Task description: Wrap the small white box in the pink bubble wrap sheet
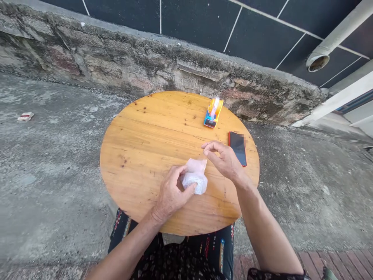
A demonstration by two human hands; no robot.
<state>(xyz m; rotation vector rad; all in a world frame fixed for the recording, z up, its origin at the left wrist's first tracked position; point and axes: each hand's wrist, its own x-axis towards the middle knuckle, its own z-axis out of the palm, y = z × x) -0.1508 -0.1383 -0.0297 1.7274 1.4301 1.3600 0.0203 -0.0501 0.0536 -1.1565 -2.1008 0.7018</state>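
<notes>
A small packet in whitish, translucent wrapping [194, 183] lies on the round wooden table, close to its front half. A loose flap of the wrapping sticks up toward the far side. My left hand [175, 188] grips the packet from the left, its thumb pressed on top and its fingers at the far edge. Just beyond the flap, to the right, my right hand [223, 159] hovers over the table. Its fingers are bent, thumb and index tips close together; anything between them is too small or clear to make out.
Toward the back right of the wooden table [140, 144] stands a yellow and blue tape dispenser [213, 112]. A dark-screened phone with a red edge [237, 147] lies beside my right hand. Behind runs a rough stone wall [131, 64]; a crumpled pack [26, 116] lies on the ground.
</notes>
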